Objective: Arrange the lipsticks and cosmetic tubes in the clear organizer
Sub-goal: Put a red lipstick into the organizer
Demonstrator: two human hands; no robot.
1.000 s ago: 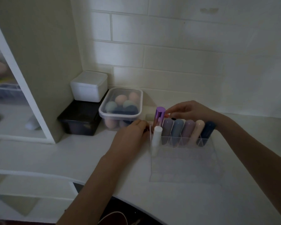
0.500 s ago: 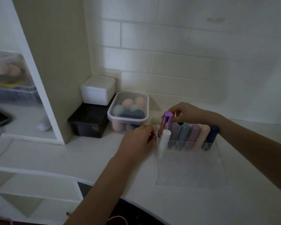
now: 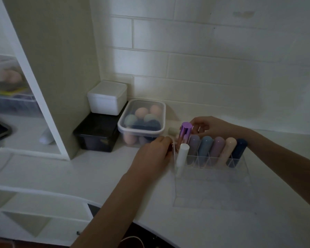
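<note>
The scene is dim and grainy, with soft light falling on the tiled wall (image 3: pixel 168 65) from somewhere at upper left, perhaps a window. The shelf (image 3: pixel 11 83) at the left edge is blurred, and straight lines bow outward there (wide-angle distortion). Shadows are faint; no glare shows.

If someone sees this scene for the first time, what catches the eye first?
Probably the row of pastel tubes standing in the clear organizer, with the shiny purple lipstick tallest at its left end. Both hands meet there: right hand behind the lipstick, left hand beside the organizer.
</note>
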